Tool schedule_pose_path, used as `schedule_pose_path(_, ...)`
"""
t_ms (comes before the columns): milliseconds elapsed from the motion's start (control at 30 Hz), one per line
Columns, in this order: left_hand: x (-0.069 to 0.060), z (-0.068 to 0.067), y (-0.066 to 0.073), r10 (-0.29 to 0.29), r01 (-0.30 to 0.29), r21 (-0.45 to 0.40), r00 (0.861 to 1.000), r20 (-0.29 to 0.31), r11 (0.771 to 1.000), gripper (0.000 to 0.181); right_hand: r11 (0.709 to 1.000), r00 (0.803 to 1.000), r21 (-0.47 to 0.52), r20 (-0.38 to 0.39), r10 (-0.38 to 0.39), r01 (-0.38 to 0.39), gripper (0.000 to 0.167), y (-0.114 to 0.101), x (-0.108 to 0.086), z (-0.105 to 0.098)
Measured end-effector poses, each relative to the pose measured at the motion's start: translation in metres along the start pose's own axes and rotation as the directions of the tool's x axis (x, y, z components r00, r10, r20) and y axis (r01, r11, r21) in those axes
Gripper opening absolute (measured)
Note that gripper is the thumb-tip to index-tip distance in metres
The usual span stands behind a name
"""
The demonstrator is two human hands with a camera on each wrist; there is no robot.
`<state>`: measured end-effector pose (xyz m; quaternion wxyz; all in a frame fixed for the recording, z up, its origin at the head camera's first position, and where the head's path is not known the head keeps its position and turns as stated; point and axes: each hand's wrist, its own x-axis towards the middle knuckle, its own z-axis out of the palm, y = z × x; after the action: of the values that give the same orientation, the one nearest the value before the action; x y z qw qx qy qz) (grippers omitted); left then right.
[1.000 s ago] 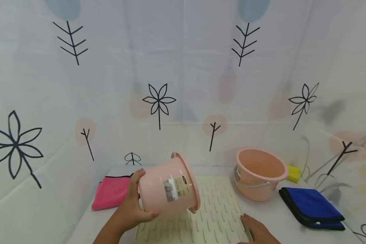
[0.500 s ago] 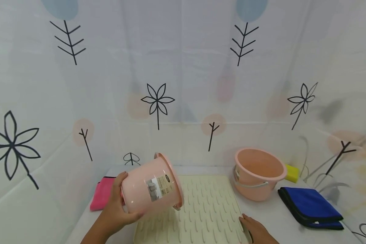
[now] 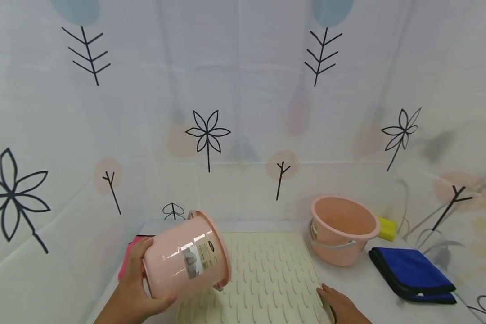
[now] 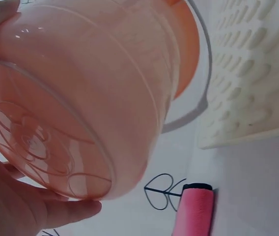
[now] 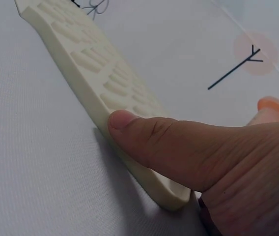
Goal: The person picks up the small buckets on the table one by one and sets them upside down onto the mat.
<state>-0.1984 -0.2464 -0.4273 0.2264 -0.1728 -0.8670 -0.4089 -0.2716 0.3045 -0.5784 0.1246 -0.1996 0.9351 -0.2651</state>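
Tilted on its side, a small pink bucket [image 3: 174,265] is in the air above the left part of a cream ridged draining mat [image 3: 271,279]. My left hand [image 3: 135,292] grips it round the base, thumb below and fingers over the top; its mouth faces right. The left wrist view shows the bucket's bottom [image 4: 36,142] and the left hand [image 4: 12,201] against it. My right hand [image 3: 342,306] holds the mat's right edge near the front. In the right wrist view its thumb [image 5: 149,137] presses the mat's front rim; the other fingers are mostly hidden.
A second pink bucket [image 3: 336,249] with its handle down stands upright at the back right. Behind it lies a yellow sponge [image 3: 387,229]. A folded blue cloth [image 3: 413,272] lies at the right, and a pink cloth [image 3: 125,258] at the left is partly covered by the bucket.
My left hand has carried the tilted bucket leftward and slightly down, baring more of the mat and covering more of the pink cloth. The right hand stays at the mat's edge.
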Motion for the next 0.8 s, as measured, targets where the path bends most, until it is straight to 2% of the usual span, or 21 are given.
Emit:
schedule_pose_path(67, -0.002, -0.004, 0.001, 0.033, -0.032, 0.036, 0.999, -0.028, 0.999, 0.137, 1.0, 1.0, -0.009, -0.001, 0.004, -0.004, 0.097, 0.001, 0.0, 0.0)
schedule_pose_path(133, -0.003, -0.008, 0.004, 0.038, -0.035, 0.062, 0.998, -0.046, 0.997, 0.139, 1.0, 1.0, -0.005, -0.001, 0.007, -0.007, 0.093, 0.002, 0.001, 0.0)
schedule_pose_path(233, -0.004, -0.013, 0.011, 0.012, -0.006, 0.107, 0.998, -0.059, 0.994, 0.14, 1.0, 1.0, 0.01, 0.003, 0.023, -0.023, 0.091, -0.001, 0.0, -0.001)
schedule_pose_path(367, -0.003, -0.017, 0.016, 0.019, -0.007, 0.175, 0.997, -0.069, 0.985, 0.137, 0.998, 0.998, 0.034, 0.014, 0.056, -0.057, 0.092, -0.005, 0.001, -0.002)
schedule_pose_path(433, -0.002, -0.016, 0.017, 0.054, -0.034, 0.222, 0.995, -0.082, 0.974, 0.135, 0.999, 0.999, 0.023, 0.015, 0.048, -0.048, 0.092, -0.004, 0.0, -0.001)
schedule_pose_path(500, 0.0, -0.014, 0.015, 0.119, -0.089, 0.274, 0.988, -0.095, 0.958, 0.133, 1.0, 1.0, -0.006, 0.011, 0.02, -0.02, 0.093, -0.002, -0.001, -0.001)
schedule_pose_path(600, 0.002, -0.008, 0.011, 0.246, -0.189, 0.371, 0.963, -0.112, 0.909, 0.131, 0.999, 0.999, -0.04, -0.001, -0.035, 0.035, 0.092, -0.002, -0.002, -0.002)
schedule_pose_path(667, 0.003, -0.003, 0.01, 0.297, -0.229, 0.41, 0.949, -0.109, 0.883, 0.13, 0.998, 0.999, -0.056, -0.006, -0.042, 0.042, 0.09, -0.002, -0.002, -0.002)
schedule_pose_path(767, 0.004, 0.005, 0.013, 0.315, -0.241, 0.435, 0.943, -0.106, 0.868, 0.128, 0.999, 1.0, -0.038, -0.004, -0.023, 0.023, 0.087, -0.005, -0.003, -0.003)
schedule_pose_path(800, 0.004, 0.008, 0.015, 0.305, -0.232, 0.436, 0.947, -0.104, 0.87, 0.127, 0.999, 1.0, -0.035, -0.002, -0.01, 0.01, 0.087, -0.006, -0.003, -0.003)
